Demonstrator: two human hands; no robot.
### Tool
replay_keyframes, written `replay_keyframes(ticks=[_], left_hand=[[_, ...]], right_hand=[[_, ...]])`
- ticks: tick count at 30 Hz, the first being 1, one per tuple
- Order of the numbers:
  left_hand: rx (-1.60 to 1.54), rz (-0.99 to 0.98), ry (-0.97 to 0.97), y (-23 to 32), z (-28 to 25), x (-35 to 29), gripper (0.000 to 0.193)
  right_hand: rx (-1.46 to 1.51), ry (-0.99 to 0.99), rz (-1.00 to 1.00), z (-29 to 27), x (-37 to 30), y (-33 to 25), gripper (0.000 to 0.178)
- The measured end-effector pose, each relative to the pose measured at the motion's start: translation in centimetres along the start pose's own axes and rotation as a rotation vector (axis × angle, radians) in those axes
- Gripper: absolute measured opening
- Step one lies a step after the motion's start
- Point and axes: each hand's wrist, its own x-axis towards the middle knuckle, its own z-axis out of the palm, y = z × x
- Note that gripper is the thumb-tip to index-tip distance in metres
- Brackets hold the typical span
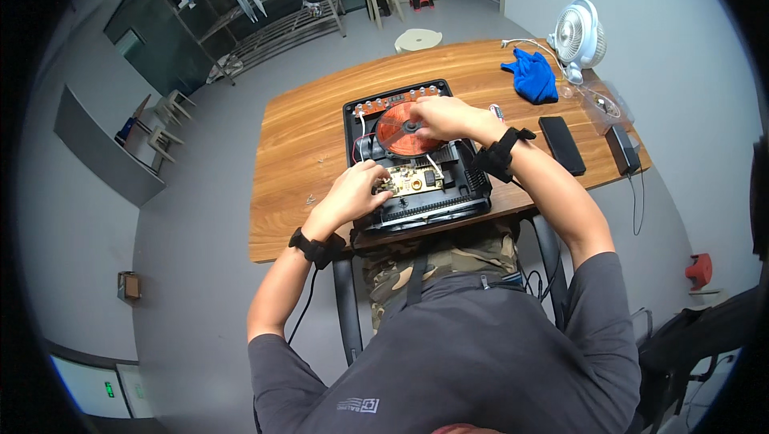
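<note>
An opened induction cooker (pixel 473 186) lies on the table in front of me, its black housing showing the inside. The round copper-coloured coil (pixel 392 131) sits in its upper middle. My right hand (pixel 439 118) reaches over the coil from the right, fingertips bent together near its centre; what they pinch, if anything, is hidden. Below the coil is a yellowish circuit board (pixel 416 181) with small components and white wires. My left hand (pixel 360 190) is at the board's left end, thumb and fingers curled around that end. Along the far side runs an orange-red control board (pixel 392 103).
The wooden table (pixel 300 138) bears small screws (pixel 311 199) at left. To the right are a black phone (pixel 562 146), a blue cloth (pixel 532 77), a white fan (pixel 578 35), a clear plastic box (pixel 601 106) and a black box (pixel 622 150) with a hanging cord.
</note>
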Motion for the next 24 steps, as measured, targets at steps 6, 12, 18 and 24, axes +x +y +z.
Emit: replay_keyframes(ticks=[6, 12, 18, 24], left_hand=[[0.140, 0.067, -0.105, 0.2, 1.0, 1.6, 0.059], [0.241, 0.050, -0.156, 0.7, 1.6, 2.1, 0.062], [0.170, 0.049, -0.158, -0.2, 1.9, 2.6, 0.059], [0.165, 0.001, -0.170, 0.1, 1.7, 2.8, 0.050]], right_hand=[[-0.058, 0.152, 0.122, 1.8, -0.3, 3.9, 0.052], [0.039, -0.004, 0.352, 3.1, 1.5, 5.6, 0.051], [0.117, -0.013, 0.413, 3.5, 2.3, 6.1, 0.049], [0.174, -0.066, 0.511, 3.1, 2.5, 6.0, 0.047]])
